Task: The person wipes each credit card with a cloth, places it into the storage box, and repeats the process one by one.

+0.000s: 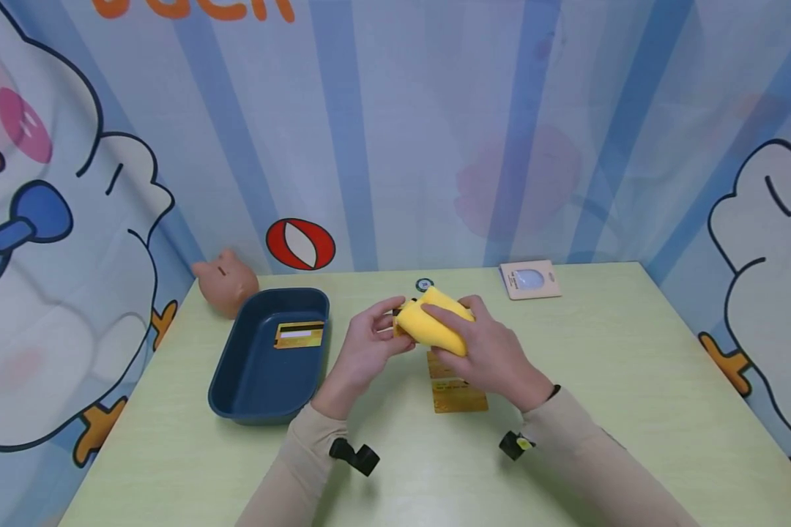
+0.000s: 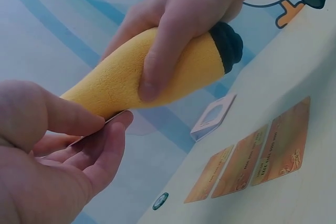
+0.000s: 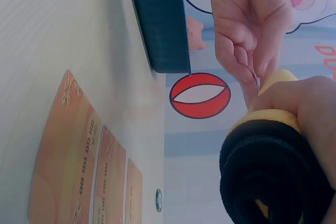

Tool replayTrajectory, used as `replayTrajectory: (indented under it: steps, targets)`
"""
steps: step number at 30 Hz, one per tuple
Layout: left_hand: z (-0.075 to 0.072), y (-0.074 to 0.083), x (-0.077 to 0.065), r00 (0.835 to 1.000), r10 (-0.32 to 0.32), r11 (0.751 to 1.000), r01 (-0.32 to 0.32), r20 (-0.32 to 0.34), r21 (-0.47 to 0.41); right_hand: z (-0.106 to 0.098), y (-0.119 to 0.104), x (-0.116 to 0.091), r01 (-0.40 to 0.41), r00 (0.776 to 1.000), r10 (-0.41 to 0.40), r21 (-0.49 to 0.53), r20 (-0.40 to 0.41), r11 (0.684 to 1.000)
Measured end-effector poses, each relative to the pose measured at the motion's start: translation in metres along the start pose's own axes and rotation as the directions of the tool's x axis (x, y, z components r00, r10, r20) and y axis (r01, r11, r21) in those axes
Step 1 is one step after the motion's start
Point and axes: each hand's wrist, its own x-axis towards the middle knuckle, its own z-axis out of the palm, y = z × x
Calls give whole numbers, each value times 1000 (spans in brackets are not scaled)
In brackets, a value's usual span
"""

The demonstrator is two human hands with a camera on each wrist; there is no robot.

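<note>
My right hand (image 1: pixel 491 351) grips a rolled yellow cloth (image 1: pixel 435 322); its texture looks like towelling, and a black rolled edge (image 2: pixel 228 48) shows at one end. The cloth's other end is up against my left hand (image 1: pixel 372 337). Between thumb and fingers, the left hand pinches a thin card, mostly hidden, with its edge (image 2: pixel 116 116) showing in the left wrist view. The cloth overlaps that card. Below the hands, three gold bank cards (image 1: pixel 460 395) lie in a row on the table, partly covered by the right hand in the head view.
At left stands a dark blue basin (image 1: pixel 227 366) with one gold card (image 1: pixel 299 334) inside, stripe side up. A pink piggy bank (image 1: pixel 227 285) is behind it. Near the table's back edge lie a round chip (image 1: pixel 425 284) and a pale pink box (image 1: pixel 530 279). A printed curtain hangs behind.
</note>
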Motion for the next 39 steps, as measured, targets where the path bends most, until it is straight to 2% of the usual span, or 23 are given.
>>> replayTrajectory:
  steps: [6,13,24,39]
  targets:
    - [0,3,-1,1000,7,1000,-8,-9,-17,-2,5,-2,36,999,-36,-22,-20,999]
    - [-3,8,-2,1000,1,999,-2,-21,-32,-6,9,-2,37,999,-38,-12,-29,999]
    - [-9,10,-4,999,10,999,-12,-47,-43,-11,16,-4,56,997,-58,-35,-57,998]
    - [-15,9,-7,997,-23,998,19,-69,-57,-11,25,-4,0,997,-2,-25,-80,1000]
